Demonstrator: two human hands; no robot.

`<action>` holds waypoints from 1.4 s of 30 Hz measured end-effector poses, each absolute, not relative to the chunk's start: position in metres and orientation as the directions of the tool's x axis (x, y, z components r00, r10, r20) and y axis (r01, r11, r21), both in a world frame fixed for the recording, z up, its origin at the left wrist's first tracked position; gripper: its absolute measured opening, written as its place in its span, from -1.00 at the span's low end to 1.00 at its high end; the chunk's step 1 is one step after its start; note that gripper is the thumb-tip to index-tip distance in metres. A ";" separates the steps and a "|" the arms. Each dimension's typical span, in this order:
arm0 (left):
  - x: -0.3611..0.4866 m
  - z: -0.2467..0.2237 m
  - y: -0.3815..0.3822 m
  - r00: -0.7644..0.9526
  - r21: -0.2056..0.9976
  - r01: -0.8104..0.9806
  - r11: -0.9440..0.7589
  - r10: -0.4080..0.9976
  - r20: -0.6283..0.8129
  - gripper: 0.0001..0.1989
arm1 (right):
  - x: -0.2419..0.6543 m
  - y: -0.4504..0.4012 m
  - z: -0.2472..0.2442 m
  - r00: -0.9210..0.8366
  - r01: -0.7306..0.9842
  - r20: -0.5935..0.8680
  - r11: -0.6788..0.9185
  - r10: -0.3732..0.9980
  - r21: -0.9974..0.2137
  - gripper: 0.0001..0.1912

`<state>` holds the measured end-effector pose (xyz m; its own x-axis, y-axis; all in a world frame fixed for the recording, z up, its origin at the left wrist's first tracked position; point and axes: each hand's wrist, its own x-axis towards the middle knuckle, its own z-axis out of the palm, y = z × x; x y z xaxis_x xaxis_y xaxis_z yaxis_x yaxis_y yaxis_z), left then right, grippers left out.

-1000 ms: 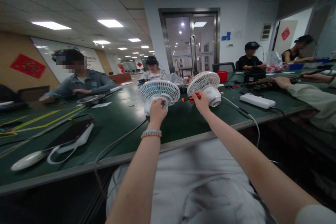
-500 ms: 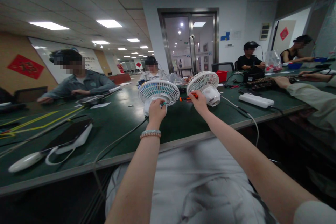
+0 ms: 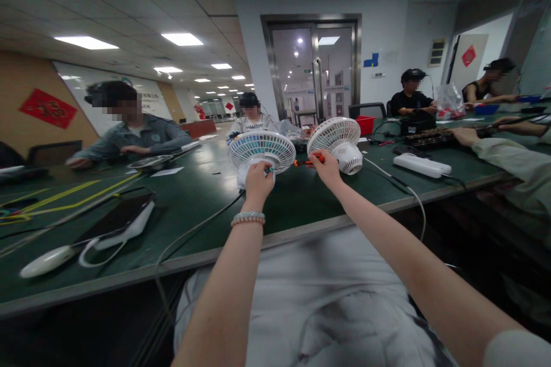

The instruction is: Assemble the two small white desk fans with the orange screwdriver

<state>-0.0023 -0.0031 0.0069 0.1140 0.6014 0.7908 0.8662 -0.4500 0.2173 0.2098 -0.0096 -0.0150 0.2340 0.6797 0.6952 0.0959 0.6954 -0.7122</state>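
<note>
My left hand (image 3: 259,182) is closed, its fingers pinched at the back of a white desk fan (image 3: 241,175) with blue blades behind its grille. A small teal and dark piece (image 3: 269,170) pokes out beside those fingertips; its kind is too small to tell. In my closed right hand (image 3: 327,169) is an orange-and-black screwdriver (image 3: 305,163), held roughly level and pointing left, its end close to the first fan's rim. Just behind that hand, a second white fan (image 3: 349,159) lies tilted on the green table, its grille facing up and left.
A white power strip (image 3: 422,166) lies to the right, near a co-worker's sleeve and hand (image 3: 467,136). At left are a dark-screened device with a white strap (image 3: 124,218) and a metal bowl (image 3: 150,164). Cables hang over the table's front edge (image 3: 206,257). Several people sit around.
The whole view has shifted slightly to the right. Both hands keep their grip and place beside the fans, with hardly any visible movement.
</note>
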 end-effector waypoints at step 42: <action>-0.003 0.006 0.000 0.116 0.200 0.870 -0.450 0.583 0.804 -0.81 | 0.211 -0.004 -0.017 0.217 0.008 0.609 0.622 0.763 -0.783 -0.69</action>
<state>-0.0031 -0.0004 0.0064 0.1164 0.5833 0.8039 0.8704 -0.4497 0.2003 0.2111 -0.0036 -0.0167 0.2169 0.7633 0.6086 0.0079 0.6220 -0.7830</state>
